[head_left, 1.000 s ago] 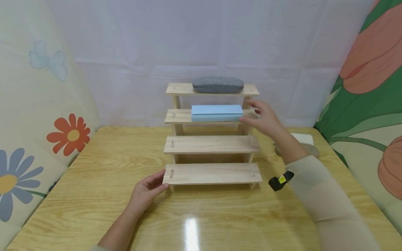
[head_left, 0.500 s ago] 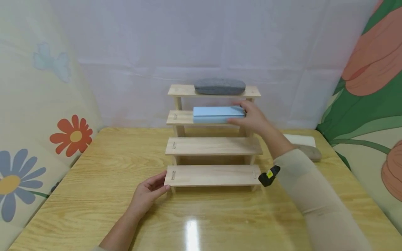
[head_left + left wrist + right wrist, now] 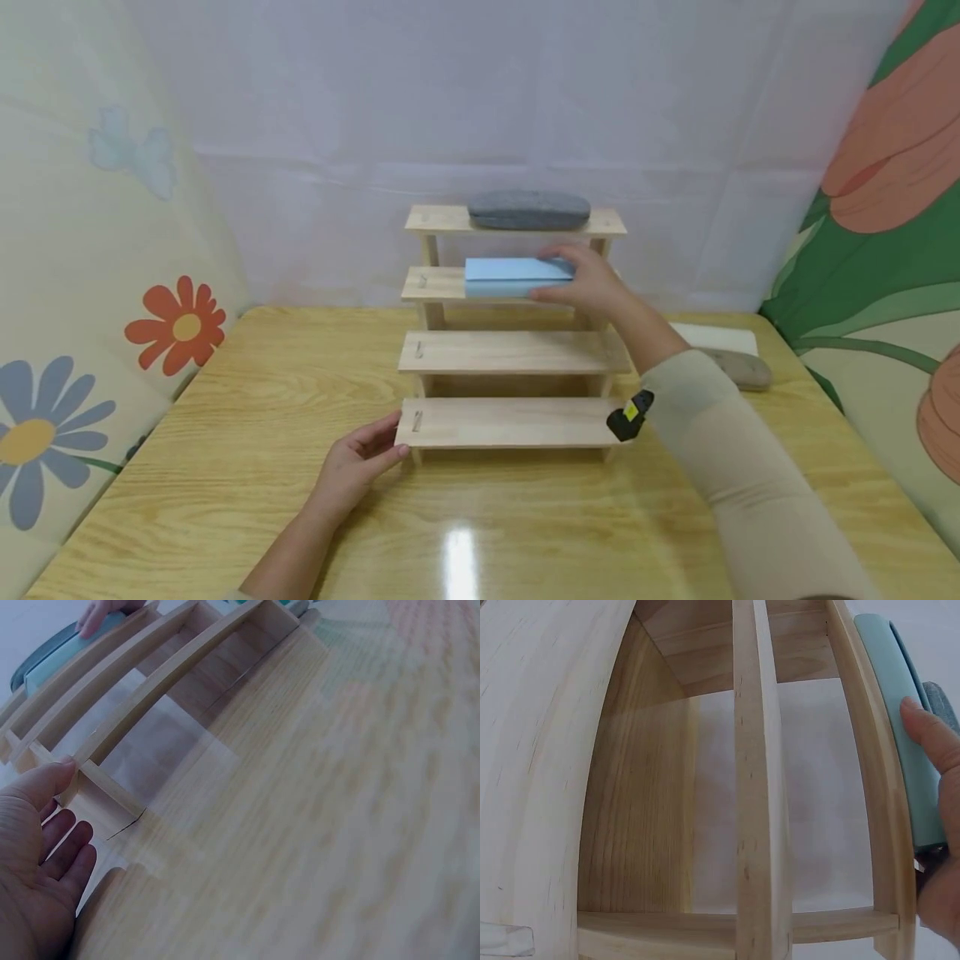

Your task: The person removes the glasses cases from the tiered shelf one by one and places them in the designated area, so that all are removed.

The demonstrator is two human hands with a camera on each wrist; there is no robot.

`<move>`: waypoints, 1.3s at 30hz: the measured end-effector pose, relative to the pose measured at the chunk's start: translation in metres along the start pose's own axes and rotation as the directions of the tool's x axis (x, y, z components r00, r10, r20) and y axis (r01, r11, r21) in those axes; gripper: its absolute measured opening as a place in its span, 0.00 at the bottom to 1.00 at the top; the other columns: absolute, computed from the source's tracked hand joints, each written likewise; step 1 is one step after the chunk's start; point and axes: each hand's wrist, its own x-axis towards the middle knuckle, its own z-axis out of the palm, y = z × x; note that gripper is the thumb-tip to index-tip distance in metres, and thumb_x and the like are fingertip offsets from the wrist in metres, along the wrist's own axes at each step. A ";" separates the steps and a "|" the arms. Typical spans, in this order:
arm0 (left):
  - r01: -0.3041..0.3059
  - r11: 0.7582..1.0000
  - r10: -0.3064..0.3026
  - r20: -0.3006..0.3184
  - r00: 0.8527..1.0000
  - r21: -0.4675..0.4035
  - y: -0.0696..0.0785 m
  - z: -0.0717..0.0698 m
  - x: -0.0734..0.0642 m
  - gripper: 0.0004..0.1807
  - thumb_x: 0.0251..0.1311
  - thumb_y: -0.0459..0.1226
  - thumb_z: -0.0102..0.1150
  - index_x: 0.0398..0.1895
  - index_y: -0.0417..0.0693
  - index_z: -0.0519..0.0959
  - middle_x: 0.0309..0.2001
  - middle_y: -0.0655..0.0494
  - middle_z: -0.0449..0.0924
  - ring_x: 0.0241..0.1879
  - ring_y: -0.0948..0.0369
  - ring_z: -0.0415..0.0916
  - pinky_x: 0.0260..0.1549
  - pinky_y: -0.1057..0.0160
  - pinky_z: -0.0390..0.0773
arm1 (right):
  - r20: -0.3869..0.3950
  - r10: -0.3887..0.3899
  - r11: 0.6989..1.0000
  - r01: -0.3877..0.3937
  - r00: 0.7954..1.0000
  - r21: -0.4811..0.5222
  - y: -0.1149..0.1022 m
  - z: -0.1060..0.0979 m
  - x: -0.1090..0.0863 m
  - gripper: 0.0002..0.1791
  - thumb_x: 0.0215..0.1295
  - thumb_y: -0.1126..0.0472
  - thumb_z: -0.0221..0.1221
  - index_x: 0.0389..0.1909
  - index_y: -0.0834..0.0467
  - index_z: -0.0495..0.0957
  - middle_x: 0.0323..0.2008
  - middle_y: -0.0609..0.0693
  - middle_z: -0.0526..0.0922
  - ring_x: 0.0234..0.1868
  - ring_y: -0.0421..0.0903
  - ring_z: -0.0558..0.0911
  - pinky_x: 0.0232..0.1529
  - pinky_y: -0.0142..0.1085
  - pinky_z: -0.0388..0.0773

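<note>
A light blue glasses case [image 3: 498, 279] lies lengthwise on the second shelf from the top of a stepped wooden display stand [image 3: 510, 423]. My right hand [image 3: 588, 279] grips the case near its right end, with the thumb on the front and fingers over the top and back. In the right wrist view, the thumb presses the front of the blue case [image 3: 904, 742]. My left hand [image 3: 356, 467] holds the left end of the lowest shelf. The left wrist view has that thumb [image 3: 52, 780] against the shelf's corner, the other fingers loosely bent beside the side panel.
On the top shelf sits a grey fabric glasses case [image 3: 528, 210]. A brownish-grey case [image 3: 738, 368] and a white case [image 3: 716, 337] lie on the wood-grain table [image 3: 300, 367] right of the stand. Behind it hangs a white cloth [image 3: 337, 100].
My right hand has moved left from the blue case's right end to grip further along it. The whole scene has shifted slightly right and down in view. My left hand has stayed at the stand.
</note>
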 end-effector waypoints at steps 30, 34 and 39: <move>-0.034 0.999 0.034 0.009 0.999 -0.022 -0.005 0.003 -0.001 0.31 0.57 0.35 0.69 0.65 0.37 0.72 0.63 0.39 0.74 0.47 0.76 0.76 0.47 0.75 0.78 | -0.014 0.032 0.999 -0.032 0.999 -0.030 0.004 0.005 -0.003 0.39 0.51 0.47 0.74 0.64 0.53 0.74 0.69 0.54 0.68 0.69 0.55 0.66 0.70 0.51 0.64; -0.031 0.999 0.031 0.011 0.999 -0.014 -0.004 0.002 -0.001 0.32 0.57 0.36 0.68 0.65 0.38 0.71 0.63 0.39 0.74 0.47 0.77 0.76 0.47 0.76 0.78 | -0.019 0.022 0.999 -0.022 1.000 -0.032 0.003 0.003 -0.006 0.39 0.51 0.48 0.73 0.65 0.54 0.73 0.70 0.54 0.68 0.70 0.56 0.65 0.71 0.52 0.62; -0.030 1.000 0.030 0.010 0.999 0.000 -0.003 0.001 0.000 0.32 0.58 0.36 0.68 0.65 0.39 0.71 0.63 0.39 0.74 0.48 0.77 0.76 0.48 0.77 0.76 | -0.030 0.038 0.999 -0.038 0.999 -0.023 0.002 -0.001 -0.011 0.39 0.51 0.48 0.74 0.65 0.54 0.73 0.69 0.54 0.69 0.68 0.56 0.67 0.70 0.53 0.63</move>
